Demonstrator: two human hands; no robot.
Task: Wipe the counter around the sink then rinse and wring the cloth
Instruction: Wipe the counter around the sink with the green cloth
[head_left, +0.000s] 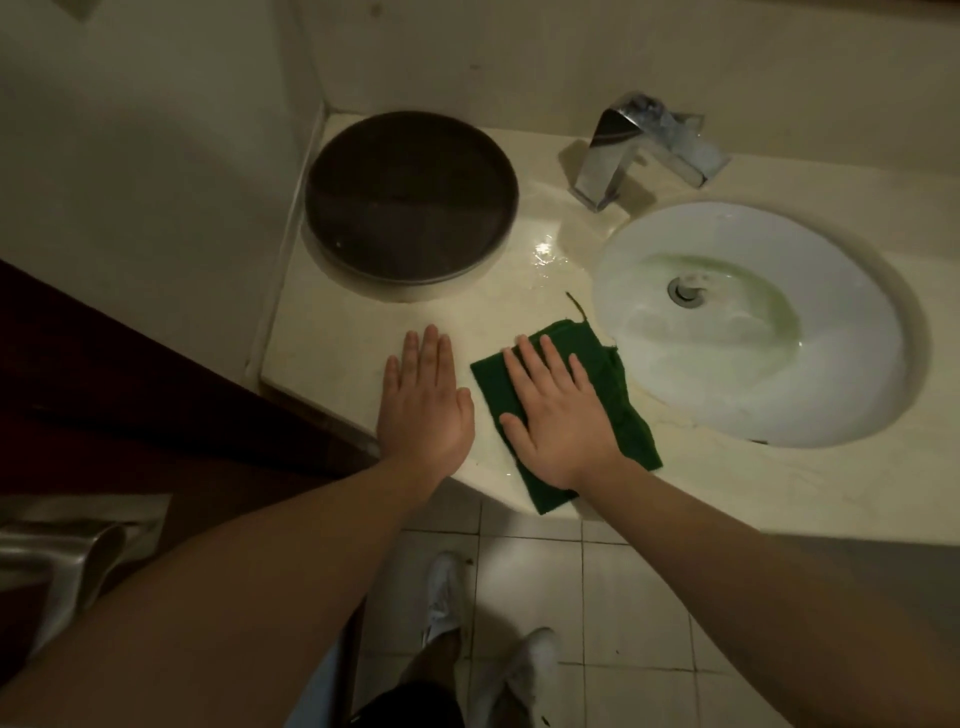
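A dark green cloth (621, 395) lies flat on the cream counter (337, 332), just left of the white oval sink (831, 374). My right hand (558, 415) presses flat on the cloth, fingers spread, palm down. My left hand (423, 405) rests flat on the bare counter beside it, a short gap away, holding nothing. The cloth's near corner hangs over the counter's front edge. A green tint stains the basin near the drain (684, 292).
A round dark tray (410, 200) sits at the counter's back left corner. A chrome faucet (623, 150) stands behind the sink. Water glistens on the counter between tray and sink. Below are a tiled floor and my white shoes (441, 597).
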